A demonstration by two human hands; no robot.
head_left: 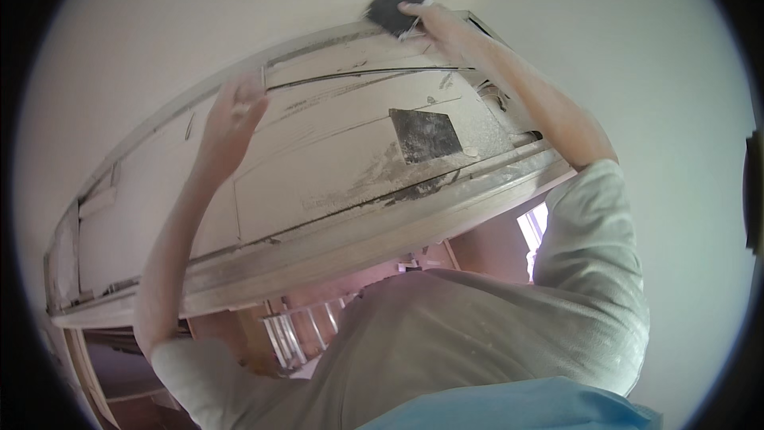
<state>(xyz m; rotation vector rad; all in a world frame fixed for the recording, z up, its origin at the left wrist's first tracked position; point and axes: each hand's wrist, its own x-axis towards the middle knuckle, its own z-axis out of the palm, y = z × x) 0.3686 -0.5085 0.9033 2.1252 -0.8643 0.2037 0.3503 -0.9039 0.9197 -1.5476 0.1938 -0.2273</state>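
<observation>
My right hand (pixel 430 24) pinches a dark, square sheet of sandpaper (pixel 394 6) against the pale wall, thumb on top. Just above the far rim of a long, dusty ledge (pixel 318 139), the sheet's edges show whitish dust. Over the far edge of that ledge is my left hand (pixel 239 107), smeared by motion, so its fingers cannot be made out clearly. A second dark square sheet (pixel 426 135) lies flat on the ledge between my arms, coated with pale dust.
Pale walls (pixel 183 32) rise behind the ledge and to the right (pixel 668 167). Gaps and loose bits (pixel 497 99) show at the ledge's right end. Below the ledge's near rim (pixel 382 251) are a metal ladder (pixel 298 334) and a bright window (pixel 533 231).
</observation>
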